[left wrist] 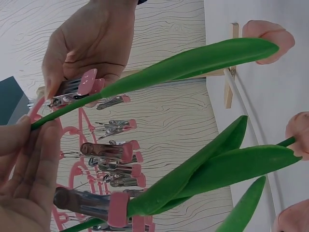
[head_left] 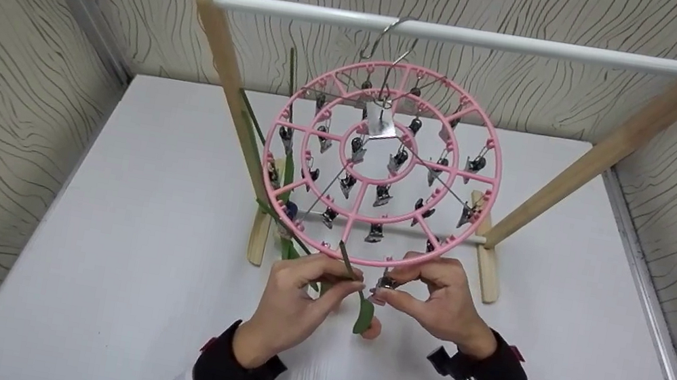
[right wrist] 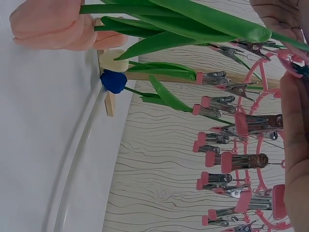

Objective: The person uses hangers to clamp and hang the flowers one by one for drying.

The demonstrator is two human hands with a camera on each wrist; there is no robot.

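Left hand (head_left: 292, 303) pinches the stem of a pink tulip (head_left: 364, 318), holding it just under the front rim of the round pink clip hanger (head_left: 384, 163); bloom hangs below the fingers. Right hand (head_left: 436, 303) pinches a metal clip (head_left: 387, 282) on that rim, right beside the stem. Hanger hooks on a white rail (head_left: 461, 34) of a wooden rack (head_left: 226, 82), with more tulips (head_left: 284, 208) clipped at its left edge, above a white table (head_left: 129, 251).

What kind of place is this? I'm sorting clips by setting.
Probably a staged recording booth, not a home: wood-grain patterned walls box in a white table, where a small wooden rack carries a pink clip hanger and both hands wear wrist cameras.
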